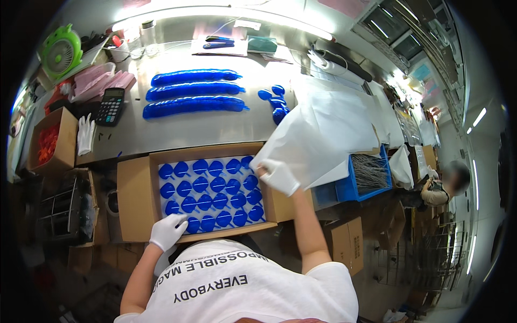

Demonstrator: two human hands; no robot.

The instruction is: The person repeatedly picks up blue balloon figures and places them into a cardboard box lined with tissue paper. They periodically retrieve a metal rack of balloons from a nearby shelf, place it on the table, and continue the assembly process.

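Observation:
An open cardboard box (136, 199) stands in front of me, with rows of glossy blue rounded pieces (219, 201) lying on a white layer inside. My white-gloved right hand (279, 176) pinches the near corner of a thin white sheet (307, 132) above the box's right side. Part of that sheet is lifted, and the rest lies over a pile of similar sheets (344, 110). At the box's near left corner rests my left hand (168, 231), also gloved, its fingers loosely extended beside the nearest blue pieces and apparently holding nothing.
Three long blue stacks (195, 90) and a few loose blue pieces (278, 102) lie on the metal table (215, 129). Left are a calculator (110, 106), a white glove (85, 134) and a box of red pieces (51, 141). A blue bin (371, 171) of thin rods stands right; another person (436, 191) is beyond.

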